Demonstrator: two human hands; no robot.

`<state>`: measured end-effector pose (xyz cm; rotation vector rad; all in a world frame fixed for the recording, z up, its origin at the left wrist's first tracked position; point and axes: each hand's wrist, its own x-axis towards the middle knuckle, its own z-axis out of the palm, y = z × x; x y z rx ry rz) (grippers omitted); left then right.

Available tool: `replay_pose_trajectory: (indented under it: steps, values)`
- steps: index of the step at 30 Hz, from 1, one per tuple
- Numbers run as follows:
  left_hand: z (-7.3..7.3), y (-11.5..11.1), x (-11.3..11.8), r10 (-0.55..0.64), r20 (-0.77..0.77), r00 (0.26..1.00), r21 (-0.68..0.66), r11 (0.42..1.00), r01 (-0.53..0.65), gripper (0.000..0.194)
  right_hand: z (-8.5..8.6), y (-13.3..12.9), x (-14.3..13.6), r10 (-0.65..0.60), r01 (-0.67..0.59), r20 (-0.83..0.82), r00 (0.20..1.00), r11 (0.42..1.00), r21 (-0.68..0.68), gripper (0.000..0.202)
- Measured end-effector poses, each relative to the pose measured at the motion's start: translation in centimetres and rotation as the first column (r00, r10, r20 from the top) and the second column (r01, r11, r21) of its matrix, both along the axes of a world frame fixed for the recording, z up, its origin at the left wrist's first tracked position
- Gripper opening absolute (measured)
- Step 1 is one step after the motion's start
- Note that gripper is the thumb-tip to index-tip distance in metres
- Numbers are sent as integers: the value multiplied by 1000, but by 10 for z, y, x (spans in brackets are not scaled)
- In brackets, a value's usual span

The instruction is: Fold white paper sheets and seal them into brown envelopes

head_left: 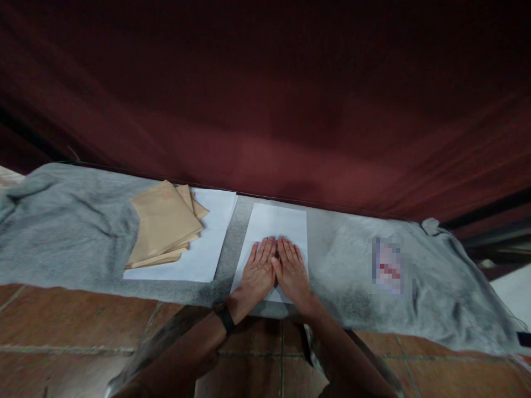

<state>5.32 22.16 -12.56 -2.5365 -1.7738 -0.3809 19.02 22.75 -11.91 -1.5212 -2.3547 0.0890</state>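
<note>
While my left hand (258, 272) and right hand (291, 271) press flat, grasping nothing, the white paper sheet (276, 228) runs lengthwise from the gray-blanketed bench's (74, 232) near edge to its far edge.

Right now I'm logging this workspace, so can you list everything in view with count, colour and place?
white sheet: one, white, centre, under both hands
brown envelopes: small stack, tan, left, on a second white sheet
second white sheet: one, white, left of centre
grey cloth: one, grey, covering the surface
curtain: one, dark red, behind
tiled floor: reddish-brown, below
wristband: one, black, left wrist
left hand: flat on white sheet
right hand: flat on white sheet, beside left
</note>
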Motion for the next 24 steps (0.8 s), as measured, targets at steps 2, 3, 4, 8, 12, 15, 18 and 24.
replay_pose_trajectory:
  steps: [2,3,4,8,12,15,18,24]
  values:
    - [1,-2,-4,9,8,1000,12,1000,-9,65,0,-3,5,-17,17,18,1000,1000,20,57]
    - [2,-3,-6,17,14,1000,19,1000,-17,63,-1,-4,9,-25,24,29,999,999,30,58]
    - [4,-4,-8,28,19,999,24,999,-29,62,-1,-4,12,-35,34,39,999,999,39,58]
    - [10,-6,-16,112,39,993,29,993,-113,62,-4,-5,22,-113,109,63,992,992,62,62]
    - [10,-5,-24,191,58,980,31,981,-193,64,-6,-4,33,-181,176,64,981,981,77,63]
    - [7,-6,-30,226,70,972,38,973,-229,66,-9,-4,42,-208,201,63,976,975,95,62]
    - [5,-6,-35,247,76,966,36,967,-251,67,-12,-4,51,-231,222,64,971,968,117,63]
    - [16,9,-29,224,95,970,38,973,-229,64,-5,5,48,-258,252,48,965,963,94,59]
